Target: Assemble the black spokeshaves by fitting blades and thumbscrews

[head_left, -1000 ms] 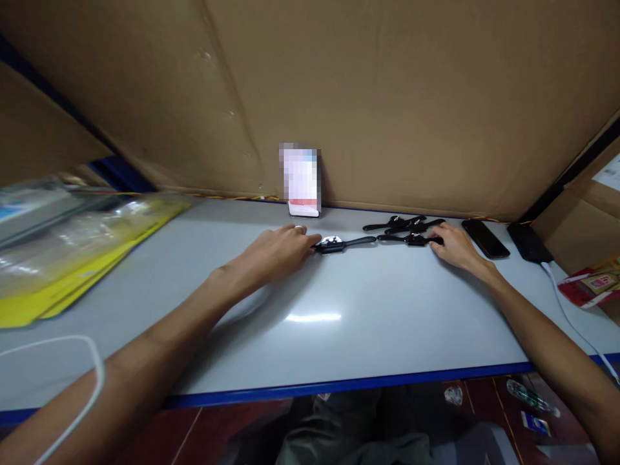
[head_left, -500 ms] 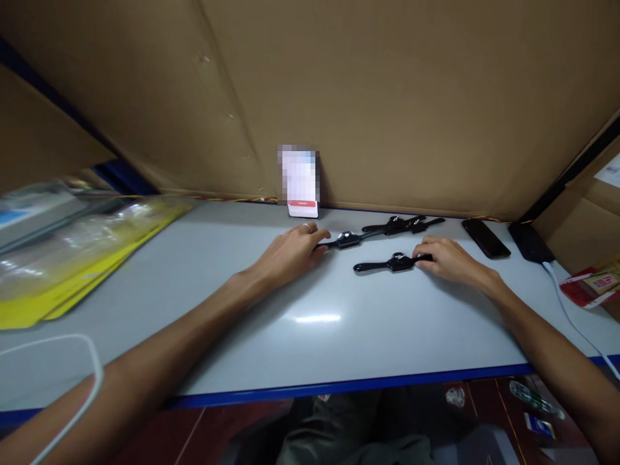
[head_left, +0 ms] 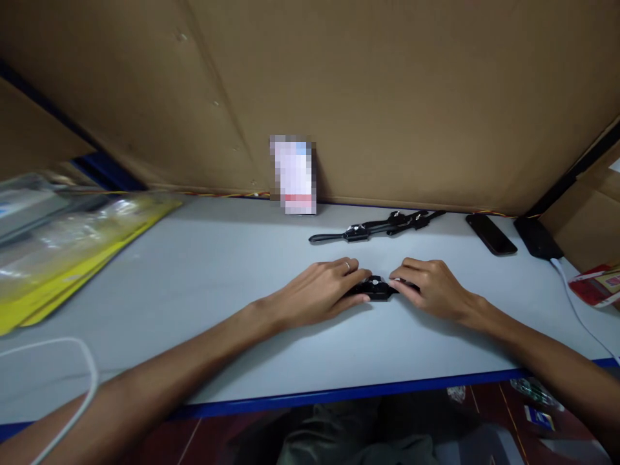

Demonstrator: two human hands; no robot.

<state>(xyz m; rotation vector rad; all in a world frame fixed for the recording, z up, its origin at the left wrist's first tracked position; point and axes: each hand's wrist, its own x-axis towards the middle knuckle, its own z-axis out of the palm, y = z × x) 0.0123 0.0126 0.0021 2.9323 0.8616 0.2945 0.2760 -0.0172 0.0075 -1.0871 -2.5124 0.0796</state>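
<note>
Now left hand (head_left: 323, 294) and right hand (head_left: 428, 289) pinching one black watch (head_left: 374, 289) between loosely curled fingertips, flat on table (head_left: 217, 278). Behind watch, other watches (head_left: 382, 227); right of those, phone (head_left: 491, 234).

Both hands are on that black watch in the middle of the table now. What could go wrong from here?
1. The left hand and right hand cover most of the black watch, so its straps are hidden; a pull from both sides might strain a strap joint.
2. The other watches lie loose just behind; a backward sweep could knock them toward the phone.
3. The white cable runs close to the right forearm and could snag.
</note>
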